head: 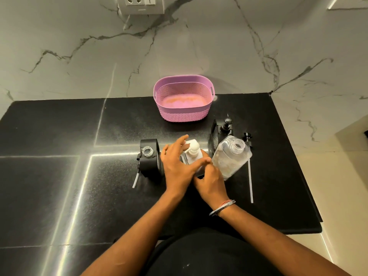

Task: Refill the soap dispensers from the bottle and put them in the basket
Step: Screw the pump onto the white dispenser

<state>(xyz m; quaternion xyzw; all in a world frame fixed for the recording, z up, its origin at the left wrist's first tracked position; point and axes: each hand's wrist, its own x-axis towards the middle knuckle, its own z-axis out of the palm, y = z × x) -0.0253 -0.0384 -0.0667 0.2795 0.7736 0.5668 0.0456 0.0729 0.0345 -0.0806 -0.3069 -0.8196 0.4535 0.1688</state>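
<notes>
Fingers [184,141] of the left hand [177,166] are held straight and slightly spread, laid against the 9 o'clock side of a white pump bottle [192,154] at the middle of the black worktop [59,126]; its thumb is stretched across the bottle's front. Fingers [207,166] of the right hand [209,180] are curled against the lower part of the same bottle from 5 o'clock, though whether they actually clasp it cannot be told, as the contact is hidden by the left thumb. A bracelet [222,207] is worn on the right wrist. Just at 3 o'clock of the bottle a clear dispenser [232,156] is seen tilted, its neck uncapped and a little residue inside. At 9 o'clock a black dispenser [149,160] with an open glass neck is stood, with a tube [135,179] lying beside its lower edge. A black pump head [227,125] is seen at 1 o'clock, and a second pump [248,139] with a long white tube lies at 3 o'clock, beyond the clear dispenser. A pink perforated basket [184,114] is placed at 12 o'clock, well apart from the hands, against the marble wall [79,46].
</notes>
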